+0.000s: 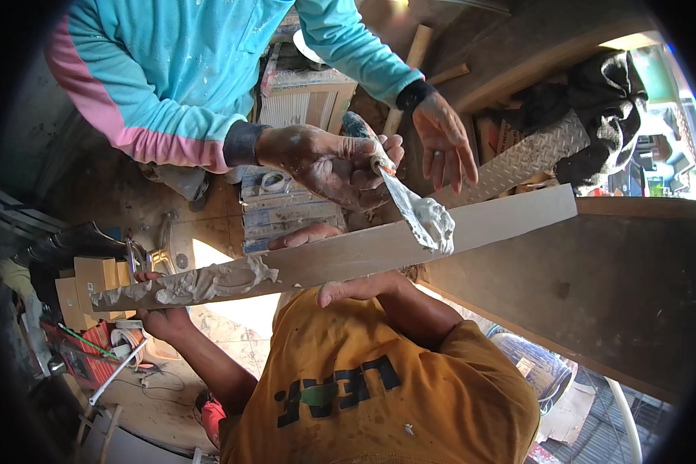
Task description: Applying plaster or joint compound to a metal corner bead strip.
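Observation:
A long flat board (329,259) stretches across the view, its right end higher in the picture than its left. Lumpy pale putty (201,284) coats its left part. Around the board's left end my left hand (166,321) is closed. My right hand (359,290) grips the board near its middle, thumb on the near side and fingers showing past the far edge. Opposite me, a person in turquoise and pink sleeves holds a putty knife (387,174) in one hand (325,158). Wet putty covers the blade, over the board. That person's other hand (442,139) is open and empty.
On the right stands a large brown panel (588,278), with a bucket (530,363) below it. A tread-patterned metal plate (526,155) lies beyond the board. Cardboard boxes (93,286) and a red crate (85,356) sit at the left. Stacked boxes (286,205) stand behind the board.

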`<state>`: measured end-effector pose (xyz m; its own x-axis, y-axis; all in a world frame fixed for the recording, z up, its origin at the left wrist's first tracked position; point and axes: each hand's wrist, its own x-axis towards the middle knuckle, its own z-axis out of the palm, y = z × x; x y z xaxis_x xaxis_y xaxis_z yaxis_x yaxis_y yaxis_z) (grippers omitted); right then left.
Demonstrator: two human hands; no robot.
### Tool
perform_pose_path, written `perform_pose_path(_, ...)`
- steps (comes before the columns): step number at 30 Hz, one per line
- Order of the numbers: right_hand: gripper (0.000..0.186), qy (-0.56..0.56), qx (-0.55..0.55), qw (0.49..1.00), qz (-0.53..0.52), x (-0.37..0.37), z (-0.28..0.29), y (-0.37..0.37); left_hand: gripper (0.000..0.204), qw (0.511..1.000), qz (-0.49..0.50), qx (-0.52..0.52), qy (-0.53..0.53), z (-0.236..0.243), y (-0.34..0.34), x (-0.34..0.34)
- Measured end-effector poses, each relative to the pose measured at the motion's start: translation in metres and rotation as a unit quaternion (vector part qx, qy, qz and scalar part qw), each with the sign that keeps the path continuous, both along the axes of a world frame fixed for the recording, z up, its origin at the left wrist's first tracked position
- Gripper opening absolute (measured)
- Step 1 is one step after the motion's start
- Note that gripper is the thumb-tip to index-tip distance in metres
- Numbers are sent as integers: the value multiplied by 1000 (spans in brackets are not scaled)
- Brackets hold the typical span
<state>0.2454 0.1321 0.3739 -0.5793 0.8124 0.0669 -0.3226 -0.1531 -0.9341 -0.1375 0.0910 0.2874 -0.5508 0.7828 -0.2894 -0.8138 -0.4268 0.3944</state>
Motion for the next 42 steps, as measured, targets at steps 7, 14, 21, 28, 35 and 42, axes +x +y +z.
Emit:
perform_pose_path(7,79,-17,72,997,14,6,5,9,38,1000,3,14,-15,-8,0,-3)
perform_pose_path(14,93,50,-42,997,34,9,12,4,37,999,-4,22,-47,-17,-6,-12)
perform_pose_path(21,105,171,-10,982,-79,39,12,5,36,994,-32,81,-58,-12,-8,-15)
perform_pose_path(28,101,220,1,965,-146,52,13,7,37,995,-11,74,-72,-16,-6,-30)
perform_pose_path(35,99,275,-5,948,-159,52,22,8,38,993,-20,90,-74,-5,-1,-25)
perform_pose_path(42,92,275,18,954,-119,58,10,16,39,995,6,83,-47,5,-3,-24)
